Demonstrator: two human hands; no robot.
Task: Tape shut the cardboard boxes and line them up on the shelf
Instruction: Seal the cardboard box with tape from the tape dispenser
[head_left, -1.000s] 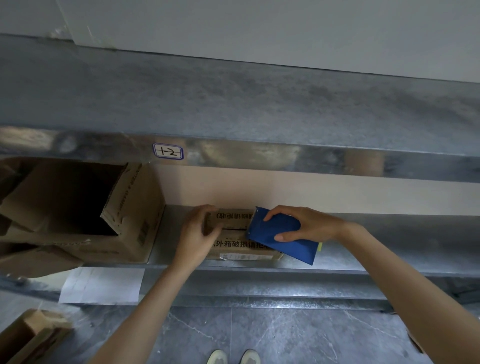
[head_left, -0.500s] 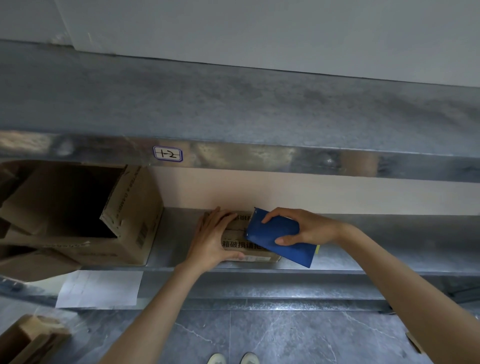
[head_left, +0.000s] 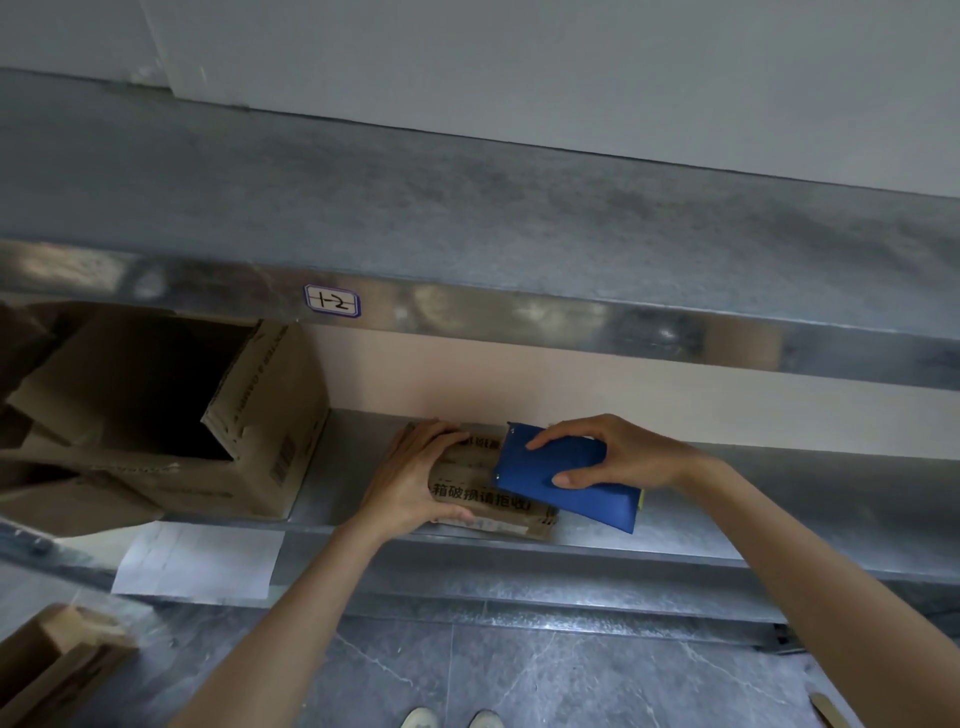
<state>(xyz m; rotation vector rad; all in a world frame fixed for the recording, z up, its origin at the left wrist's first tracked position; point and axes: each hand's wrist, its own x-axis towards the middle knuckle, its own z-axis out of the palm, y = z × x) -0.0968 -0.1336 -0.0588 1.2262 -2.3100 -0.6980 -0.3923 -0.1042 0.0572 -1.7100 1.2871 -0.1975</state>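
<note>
Two bare hands work at a small cardboard box (head_left: 483, 493) lying on the lower metal shelf (head_left: 727, 525), to the right of a large open carton (head_left: 260, 447) and apart from it. The left hand (head_left: 410, 483) clasps the box's left end, fingers curled over its top and thumb along the front. The right hand (head_left: 618, 457) grips a blue tape dispenser (head_left: 587, 501) set against the box's right end.

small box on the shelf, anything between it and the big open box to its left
Nothing visible: only bare shelf between the small box and the large open box. The left hand grips the small box's left end; the right hand holds a blue tape dispenser over it.
</note>
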